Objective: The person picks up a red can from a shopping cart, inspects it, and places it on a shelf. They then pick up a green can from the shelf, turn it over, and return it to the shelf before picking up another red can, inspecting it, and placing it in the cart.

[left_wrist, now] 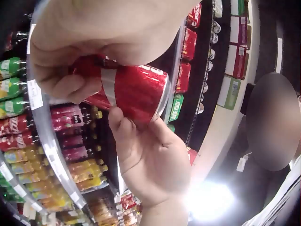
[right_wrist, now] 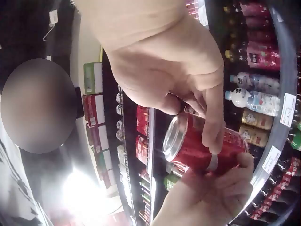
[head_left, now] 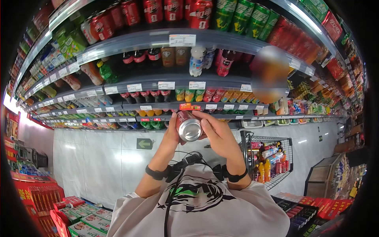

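A red soda can [head_left: 190, 128] is held in front of the chest, its round silver end facing up toward the head camera. My left hand [head_left: 170, 133] grips its left side. On the other side, my right hand [head_left: 216, 133] holds it with fingers laid along the wall. The left wrist view shows the can's red side [left_wrist: 138, 92] with a pale stripe, the left hand's fingers curled around one end. In the right wrist view, the right index finger lies across the can [right_wrist: 193, 153], and the left hand [right_wrist: 211, 197] supports it from below.
Shelves of drinks curve ahead, with red cans [head_left: 153, 11] and green cans [head_left: 242, 15] on top. Bottles [head_left: 196, 62] stand on the tier below. A wire shopping cart [head_left: 291, 156] with several drinks is at the right. Stacked boxes [head_left: 92, 221] sit at the lower left.
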### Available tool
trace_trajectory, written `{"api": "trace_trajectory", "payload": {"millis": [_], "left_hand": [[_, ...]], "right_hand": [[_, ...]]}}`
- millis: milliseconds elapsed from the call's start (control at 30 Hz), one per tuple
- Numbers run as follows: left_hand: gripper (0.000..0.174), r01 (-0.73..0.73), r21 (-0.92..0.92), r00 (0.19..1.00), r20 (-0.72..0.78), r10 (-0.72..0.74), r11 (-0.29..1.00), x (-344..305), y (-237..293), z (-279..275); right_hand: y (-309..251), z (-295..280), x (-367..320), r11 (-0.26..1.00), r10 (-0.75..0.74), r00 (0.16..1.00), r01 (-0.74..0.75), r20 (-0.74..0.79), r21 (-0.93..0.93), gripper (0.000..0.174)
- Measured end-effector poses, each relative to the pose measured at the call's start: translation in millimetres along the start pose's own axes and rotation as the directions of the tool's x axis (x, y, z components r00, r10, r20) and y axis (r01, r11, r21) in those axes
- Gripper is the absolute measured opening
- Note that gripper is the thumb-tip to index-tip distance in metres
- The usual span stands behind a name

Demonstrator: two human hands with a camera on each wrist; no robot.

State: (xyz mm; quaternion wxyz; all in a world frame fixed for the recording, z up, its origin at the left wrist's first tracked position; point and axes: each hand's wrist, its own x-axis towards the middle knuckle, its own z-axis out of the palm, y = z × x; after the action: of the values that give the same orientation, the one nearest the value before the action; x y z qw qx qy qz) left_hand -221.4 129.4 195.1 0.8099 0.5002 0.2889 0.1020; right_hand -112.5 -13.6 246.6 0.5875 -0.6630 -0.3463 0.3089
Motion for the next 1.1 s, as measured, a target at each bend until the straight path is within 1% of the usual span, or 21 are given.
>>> {"api": "trace_trajectory", "payload": {"millis": [100, 167, 200, 233, 267, 300, 367, 400, 433, 500, 567, 600, 667, 700, 733, 767, 833, 867, 967, 1033, 1100], "left_hand": [[0.048, -0.069, -0.066, 0.997, -0.047, 0.066, 0.995, 26.0, 1.2, 20.9], [0.041, -0.440, 0.037, 0.893, -0.090, 0.442, 0.897, 35.7, 10.6, 46.8], [0.044, -0.460, 0.065, 0.888, 0.018, 0.460, 0.885, 37.3, 20.2, 49.8], [0.044, -0.468, 0.066, 0.884, 0.021, 0.467, 0.882, 41.3, 24.8, 54.1], [0.047, -0.510, 0.076, 0.860, 0.067, 0.506, 0.857, 45.8, 27.9, 58.7], [0.051, -0.549, 0.086, 0.835, 0.111, 0.539, 0.832, 49.3, 29.0, 61.7], [0.060, -0.568, 0.026, 0.815, 0.160, 0.557, 0.823, 57.2, 27.4, 65.0], [0.066, -0.626, 0.039, 0.766, 0.221, 0.604, 0.779, 55.4, 29.1, 70.2], [0.072, -0.684, 0.047, 0.708, 0.283, 0.647, 0.728, 54.3, 35.6, 77.3], [0.081, -0.689, -0.029, 0.691, 0.277, 0.668, 0.725, 52.0, 48.2, 86.5], [0.085, -0.637, 0.075, 0.756, 0.254, 0.603, 0.768, 54.5, 55.1, 83.5], [0.084, -0.709, 0.239, 0.706, 0.236, 0.668, 0.664, 61.3, 55.8, 82.3], [0.085, -0.726, 0.298, 0.685, 0.227, 0.692, 0.620, 65.3, 58.7, 79.6], [0.086, -0.733, 0.351, 0.669, 0.219, 0.710, 0.583, 67.7, 62.3, 78.6], [0.093, -0.709, 0.285, 0.702, 0.205, 0.682, 0.645, 69.4, 64.6, 76.6], [0.093, -0.715, 0.282, 0.697, 0.205, 0.688, 0.640, 71.2, 69.0, 74.5], [0.106, -0.715, 0.170, 0.694, 0.292, 0.658, 0.679, 68.1, 80.4, 69.0], [0.108, -0.726, 0.073, 0.667, 0.321, 0.673, 0.684, 67.3, 86.4, 65.9], [0.104, -0.694, 0.114, 0.704, 0.314, 0.637, 0.710, 69.2, 103.4, 45.3], [0.100, -0.730, 0.067, 0.669, 0.276, 0.690, 0.681, 74.1, 117.1, 29.9], [0.107, -0.823, 0.342, 0.542, 0.231, 0.808, 0.454, 80.4, 127.4, 7.7]], "right_hand": [[-4.0, -29.3, 6.0, 0.990, -0.096, 0.995, 0.096, 0.000, -0.108, 0.044], [5.0, -40.2, 12.7, 0.997, -0.073, 0.996, 0.072, 0.058, 0.019, 0.051], [12.0, -41.7, 18.1, 0.975, -0.211, 0.977, 0.211, 0.005, -0.066, 0.055], [16.2, -46.2, 23.7, 0.924, -0.355, 0.934, 0.346, -0.036, -0.161, 0.059], [18.2, -52.7, 25.7, 0.952, -0.305, 0.952, 0.304, -0.033, -0.012, 0.064], [22.7, -60.8, 27.6, 0.949, -0.315, 0.949, 0.315, -0.030, -0.014, 0.064], [31.7, -78.8, 33.5, 0.843, -0.129, 0.992, 0.105, 0.009, 0.528, 0.062], [22.4, -85.2, 33.2, 0.786, -0.092, 0.994, 0.032, 0.066, 0.617, 0.057], [24.0, -90.3, 37.3, 0.785, -0.102, 0.992, 0.037, 0.069, 0.618, 0.057], [29.8, -95.3, 42.6, 0.782, -0.120, 0.992, 0.072, 0.037, 0.619, 0.050], [31.2, -93.9, 51.5, 0.899, -0.171, 0.984, 0.177, -0.051, 0.400, 0.052], [26.0, -92.4, 55.2, 0.921, -0.200, 0.980, 0.193, -0.014, 0.338, 0.055], [13.5, -86.4, 57.8, 0.936, -0.235, 0.972, 0.220, 0.023, 0.274, 0.058], [8.1, -83.0, 60.2, 0.952, -0.277, 0.961, 0.272, 0.018, 0.144, 0.066], [5.4, -80.4, 63.7, 0.949, -0.316, 0.948, 0.316, 0.019, 0.010, 0.075], [8.6, -79.0, 68.1, 0.947, -0.322, 0.946, 0.322, 0.022, 0.005, 0.075], [19.2, -72.9, 77.2, 0.942, -0.290, 0.950, 0.264, 0.112, 0.206, 0.086], [20.9, -67.6, 79.9, 0.911, -0.214, 0.966, 0.144, 0.144, 0.387, 0.090], [5.5, -56.6, 94.5, 0.842, -0.253, 0.958, 0.149, 0.137, 0.519, 0.091], [-4.8, -45.3, 112.6, 0.887, -0.261, 0.955, 0.178, 0.144, 0.426, 0.090], [-23.9, -35.0, 138.7, 0.903, -0.429, 0.886, 0.413, 0.178, 0.117, 0.092]]}}
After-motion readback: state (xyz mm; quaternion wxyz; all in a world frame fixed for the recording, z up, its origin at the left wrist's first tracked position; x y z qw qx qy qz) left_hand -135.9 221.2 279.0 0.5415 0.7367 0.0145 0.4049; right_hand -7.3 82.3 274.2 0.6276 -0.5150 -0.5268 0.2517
